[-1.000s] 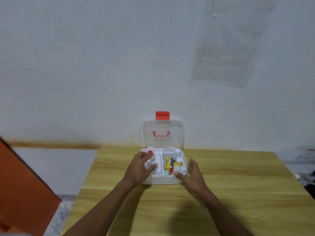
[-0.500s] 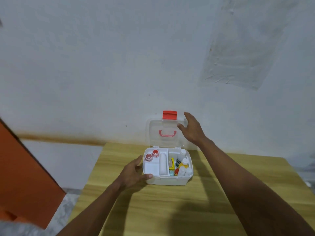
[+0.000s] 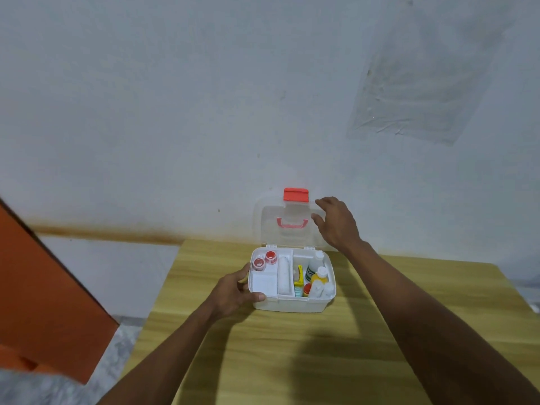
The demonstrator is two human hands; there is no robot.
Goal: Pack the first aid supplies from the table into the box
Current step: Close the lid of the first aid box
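A white first aid box (image 3: 287, 304) stands open on the wooden table (image 3: 306, 361), near its far edge. Its clear lid (image 3: 271, 226) with a red latch (image 3: 295, 195) and red handle stands upright against the wall. Inside lie two red tape rolls (image 3: 264, 260), a white bandage roll (image 3: 284, 274), a yellow packet (image 3: 298, 277) and several small bottles (image 3: 318, 280). My left hand (image 3: 235, 290) grips the box's left wall. My right hand (image 3: 336, 222) is at the lid's right top corner, fingers spread over it.
The table's far edge meets a pale wall. An orange panel (image 3: 43, 287) stands off the table's left side over a grey floor. The near table surface shows only my forearms and their shadows.
My right hand left the box's front right corner and rose to the lid's right top corner. My left hand came out of the tray and now holds the box's left side.
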